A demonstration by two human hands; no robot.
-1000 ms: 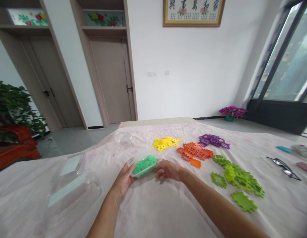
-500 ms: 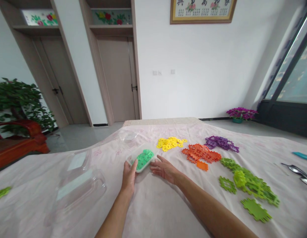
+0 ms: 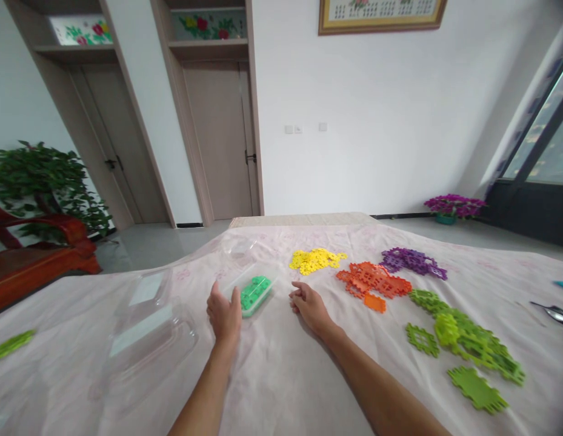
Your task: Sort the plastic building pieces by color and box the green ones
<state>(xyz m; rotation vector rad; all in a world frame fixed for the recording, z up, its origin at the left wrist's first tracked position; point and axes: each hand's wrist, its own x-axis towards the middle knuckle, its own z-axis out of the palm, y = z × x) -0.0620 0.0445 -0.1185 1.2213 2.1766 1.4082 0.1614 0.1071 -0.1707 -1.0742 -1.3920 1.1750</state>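
Observation:
A clear plastic container with small green pieces in it rests on the cloth, tilted in view, between my hands. My left hand is at its left side, thumb and fingers apart; whether the thumb touches the wall I cannot tell. To the right of the container, apart from it, my right hand is held over the cloth with the index finger stretched out and the other fingers loosely bent. Nothing shows in its grasp. Just beyond lies a heap of yellow flower-like pieces.
Orange pieces, purple pieces and lime-green notched pieces lie to the right. Clear plastic lids or boxes are at left, with another clear item farther back. Scissors-like dark metal items are at the right edge.
My left hand has let go of the container, which now sits lower on the cloth. My right hand has drawn away to the right, its fingers more bent. The view has shifted slightly.

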